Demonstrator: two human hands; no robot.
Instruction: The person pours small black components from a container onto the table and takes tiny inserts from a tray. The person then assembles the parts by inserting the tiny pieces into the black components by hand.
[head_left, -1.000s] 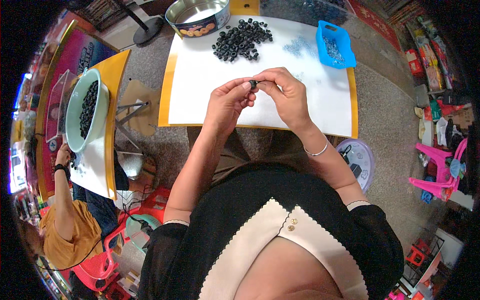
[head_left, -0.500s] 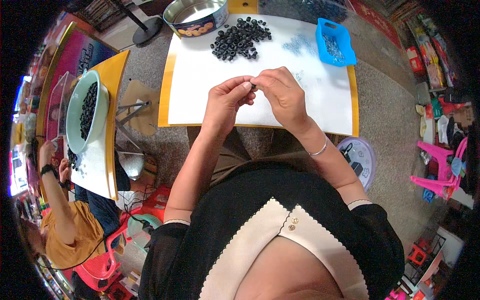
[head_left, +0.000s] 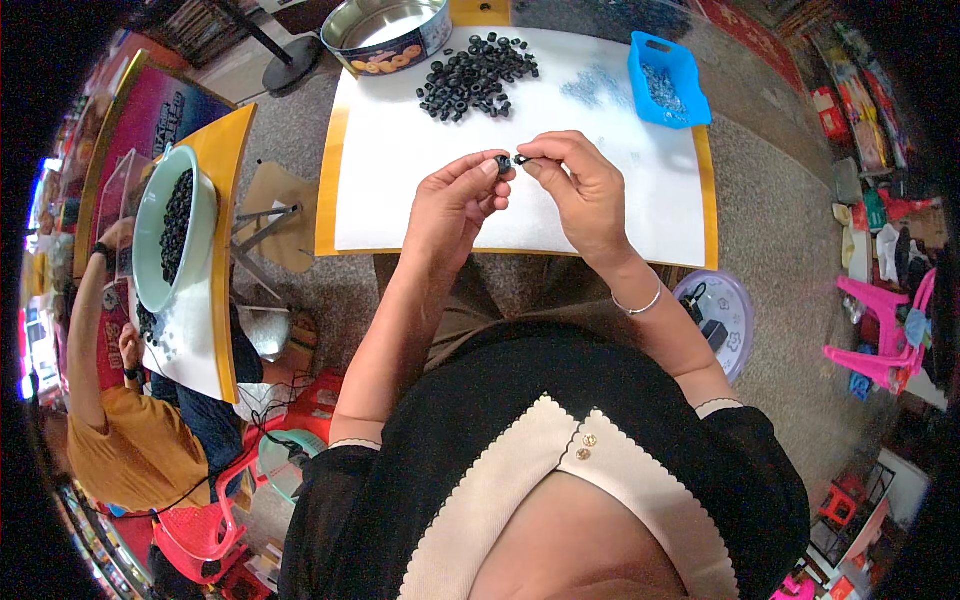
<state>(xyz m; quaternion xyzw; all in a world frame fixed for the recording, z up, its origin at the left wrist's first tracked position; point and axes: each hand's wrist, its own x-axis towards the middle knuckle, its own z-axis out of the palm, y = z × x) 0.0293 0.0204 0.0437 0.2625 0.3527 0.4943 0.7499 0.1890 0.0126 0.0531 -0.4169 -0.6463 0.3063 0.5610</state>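
Observation:
Over the white-topped table point(head_left: 400, 220), my left hand point(head_left: 450, 200) pinches a small black ring-shaped part point(head_left: 503, 163) between thumb and fingers. Close beside it, my right hand point(head_left: 585, 195) grips a tiny dark piece point(head_left: 520, 159) at its fingertips; its exact kind is too small to make out. A narrow gap shows between the two pieces. Beyond my hands lies a heap of similar black parts point(head_left: 478, 78). To its right, tiny clear bits point(head_left: 598, 88) are scattered on the white surface.
A round metal tin point(head_left: 385, 50) stands at the far left of the table, a blue plastic basket point(head_left: 692, 112) with small clear bits at the far right. Leftward, a co-worker point(head_left: 140, 450) sits at another table with a pale green basin point(head_left: 207, 215) of black parts. A pink stool point(head_left: 880, 320) stands right.
My right hand has drawn slightly away to the right, so the black ring-shaped part and the small piece now show apart. The co-worker's arm has moved up toward the basin.

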